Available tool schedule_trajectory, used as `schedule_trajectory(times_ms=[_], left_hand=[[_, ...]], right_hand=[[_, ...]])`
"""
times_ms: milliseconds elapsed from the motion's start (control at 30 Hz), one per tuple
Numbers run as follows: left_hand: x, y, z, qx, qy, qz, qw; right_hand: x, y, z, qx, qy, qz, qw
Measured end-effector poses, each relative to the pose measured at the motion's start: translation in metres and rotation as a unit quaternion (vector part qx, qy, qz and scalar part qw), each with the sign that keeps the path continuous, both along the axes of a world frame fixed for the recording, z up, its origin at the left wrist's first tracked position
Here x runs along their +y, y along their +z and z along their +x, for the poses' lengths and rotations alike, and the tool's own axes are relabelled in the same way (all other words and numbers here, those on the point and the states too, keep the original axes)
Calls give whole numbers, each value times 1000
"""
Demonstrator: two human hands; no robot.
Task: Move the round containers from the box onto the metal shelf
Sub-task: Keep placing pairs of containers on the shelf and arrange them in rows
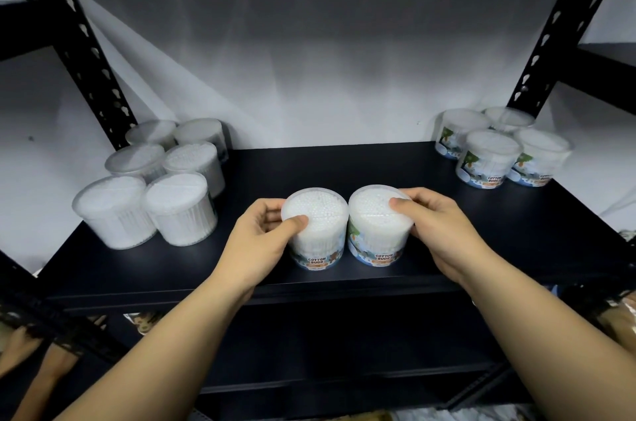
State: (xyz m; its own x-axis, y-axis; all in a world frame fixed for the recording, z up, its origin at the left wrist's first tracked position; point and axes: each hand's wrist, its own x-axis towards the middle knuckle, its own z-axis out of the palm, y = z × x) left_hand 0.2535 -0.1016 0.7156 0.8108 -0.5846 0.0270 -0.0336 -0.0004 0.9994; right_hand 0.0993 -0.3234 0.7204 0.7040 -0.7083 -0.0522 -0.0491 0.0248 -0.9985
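From the head camera, your left hand (pixel 265 234) grips a clear round plastic container of white cotton buds (pixel 315 227), thumb curled over its lid and fingers round its left side. Your right hand (pixel 437 227) grips a second clear round cotton-bud container (pixel 378 224) the same way from the right. Both tubs stand upright, touching each other, near the front edge of the black metal shelf (pixel 344 162). Open shelf surface runs behind them to the white back wall (pixel 309 59). A cluster of six matching tubs (pixel 155 186) fills the far left, the nearest one overhanging the left edge; five labelled tubs (pixel 495 148) crowd the far right corner
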Motion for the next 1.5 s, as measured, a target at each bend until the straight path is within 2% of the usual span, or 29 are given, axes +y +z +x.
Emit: schedule_trajectory(times_ms=[67,133,200,267,333,633,833,1000,1267,1500], left_hand=[[1,2,-1,-10,6,11,1000],[4,6,-1,-51,10,16,999],[10,13,2,-152,-17,11,988],[14,19,6,-295,-68,51,952],[14,22,8,-367,-93,105,920],[-37,27,-3,-417,-152,117,889],[-106,29,-29,-423,-205,92,878],[-172,27,-57,-434,-232,75,867],[-250,24,-93,-451,-247,58,856],[-282,24,-111,-451,-240,47,859]], right_hand=[[3,4,-2,0,-8,-24,1000],[7,10,-8,-3,-27,-117,993],[11,16,-14,-23,-26,-267,963],[15,19,-19,-17,14,-404,915],[15,21,-22,15,56,-463,884],[-28,36,-62,76,55,-459,883],[-75,52,-102,162,33,-471,866],[-120,64,-134,263,3,-472,841],[-177,83,-162,401,15,-494,771],[-196,93,-163,465,6,-480,744]])
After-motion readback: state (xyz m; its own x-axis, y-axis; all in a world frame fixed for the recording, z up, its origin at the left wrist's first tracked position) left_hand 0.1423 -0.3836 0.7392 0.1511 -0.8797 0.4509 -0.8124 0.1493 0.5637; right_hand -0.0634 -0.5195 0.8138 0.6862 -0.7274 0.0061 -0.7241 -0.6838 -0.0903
